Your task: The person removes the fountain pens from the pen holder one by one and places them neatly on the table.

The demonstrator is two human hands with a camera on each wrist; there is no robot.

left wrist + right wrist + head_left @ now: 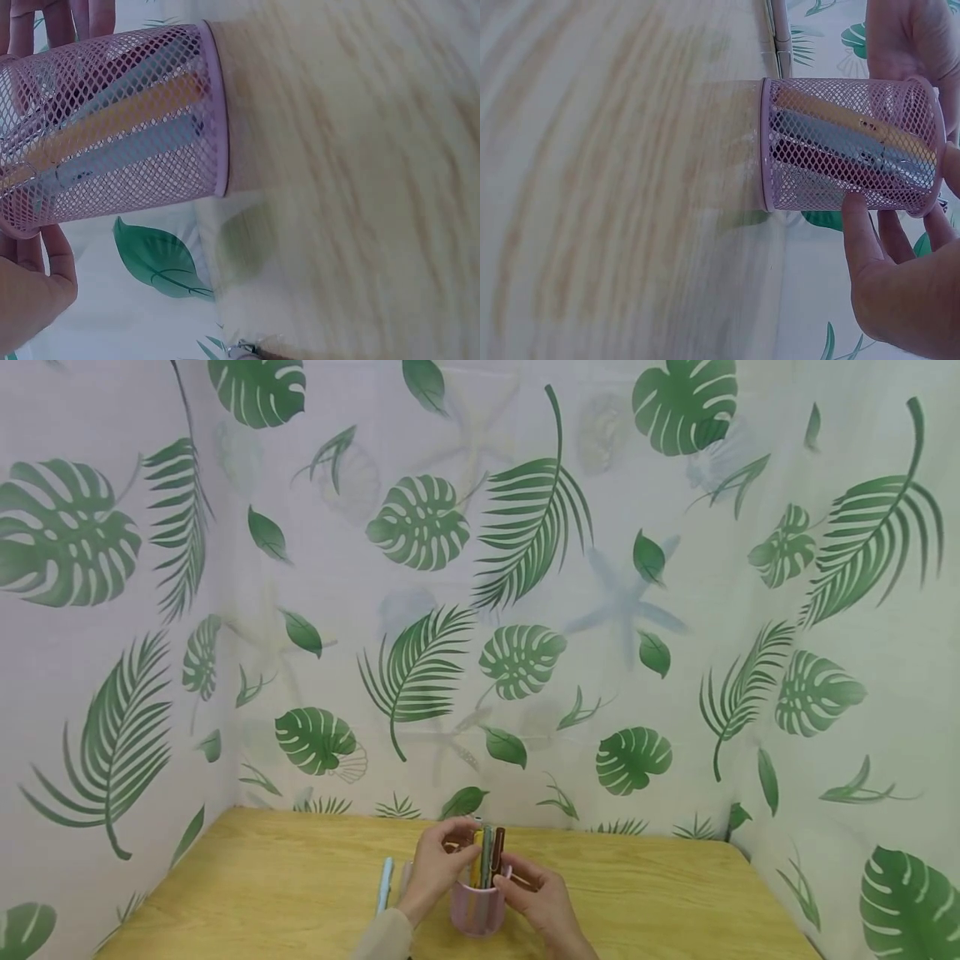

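Observation:
A pink mesh pen holder stands upright on the table, with several pens leaning inside. Yellow, grey-green and dark brown pens rise above its rim; a blue one shows through the mesh in the left wrist view. My left hand curls over the rim from the left, thumb and fingers pinching a pen by its top, partly hidden by the hand. On the other side my right hand grips the holder near its rim, thumb in front. Through the mesh, the orange-yellow pen slants toward the base.
A light blue pen lies on the wooden table left of the holder. Beside it a greyish pen is partly covered by my left arm. Leaf-patterned curtains enclose the table at the back and both sides.

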